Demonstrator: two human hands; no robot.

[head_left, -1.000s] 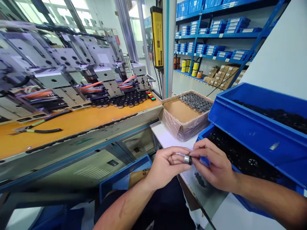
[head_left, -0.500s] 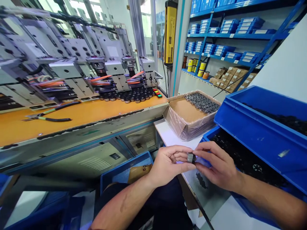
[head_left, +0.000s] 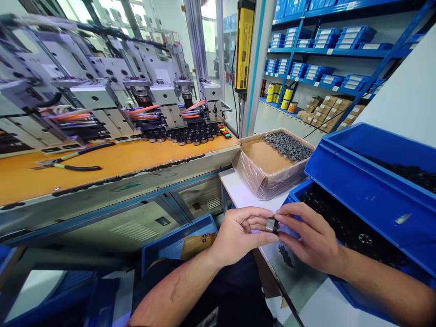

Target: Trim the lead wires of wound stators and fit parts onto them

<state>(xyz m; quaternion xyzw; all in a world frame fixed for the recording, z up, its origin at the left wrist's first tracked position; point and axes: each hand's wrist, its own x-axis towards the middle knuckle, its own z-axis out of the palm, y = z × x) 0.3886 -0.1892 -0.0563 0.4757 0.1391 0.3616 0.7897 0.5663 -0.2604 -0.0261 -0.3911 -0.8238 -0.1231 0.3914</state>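
Note:
A small metal ring part (head_left: 271,225) is pinched between both my hands, low in the middle of the view. My left hand (head_left: 238,234) grips it from the left with thumb and fingers closed. My right hand (head_left: 308,238) holds its other side with fingertips closed. Both hands hover over the near corner of a white table (head_left: 238,193), just in front of a lower blue bin (head_left: 344,227) full of small black parts.
An upper blue bin (head_left: 361,177) overhangs at right. A plastic-wrapped cardboard box (head_left: 265,175) holds dark parts. At left is an orange machine bench (head_left: 112,165) with pliers (head_left: 66,163) and a row of tooling heads (head_left: 163,102). Blue shelving (head_left: 316,54) stands behind. Another blue bin (head_left: 177,247) sits near my lap.
Over the second the view shifted so the scene slid right and slightly down. My hands stay together on the ring, which has turned a little between the fingertips.

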